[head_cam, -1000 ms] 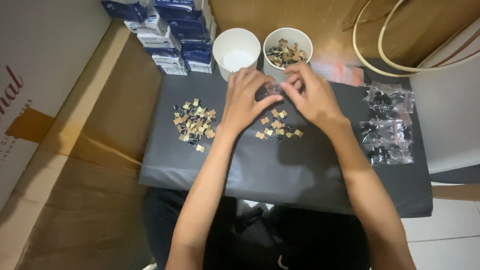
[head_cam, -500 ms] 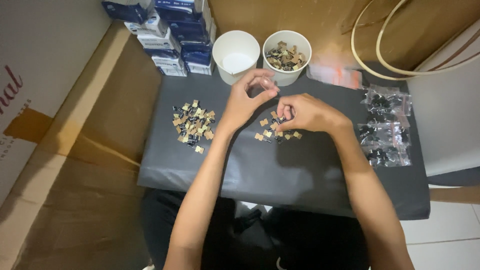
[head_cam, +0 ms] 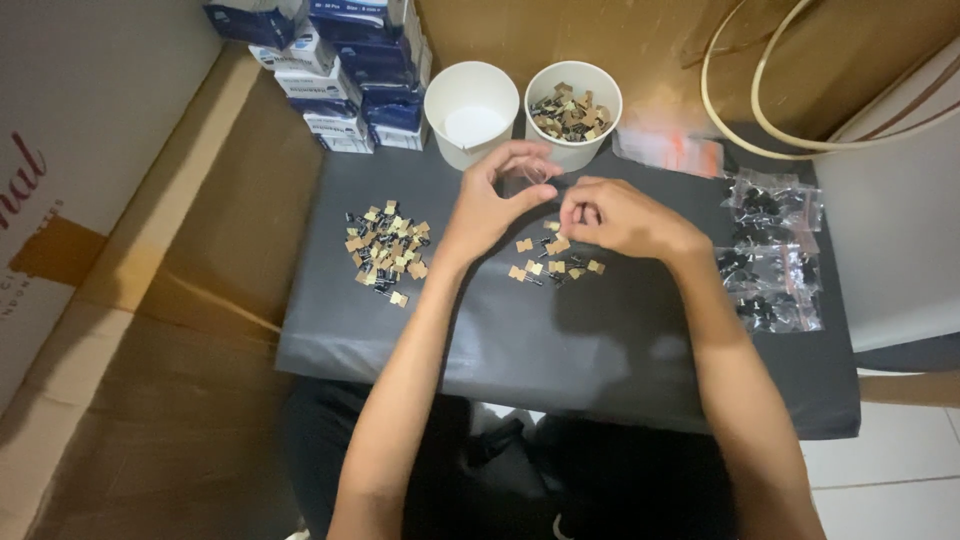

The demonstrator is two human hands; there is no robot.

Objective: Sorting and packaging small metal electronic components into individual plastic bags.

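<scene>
small clear bag (head_cam: 537, 178) pinched in left hand (head_cam: 492, 205) grip, right hand (head_cam: 618, 217) just beside

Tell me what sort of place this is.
Probably a makeshift home workstation for sorting small parts: a dark mat among flattened cardboard, paper cups, bagged components and stacked small boxes.
</scene>
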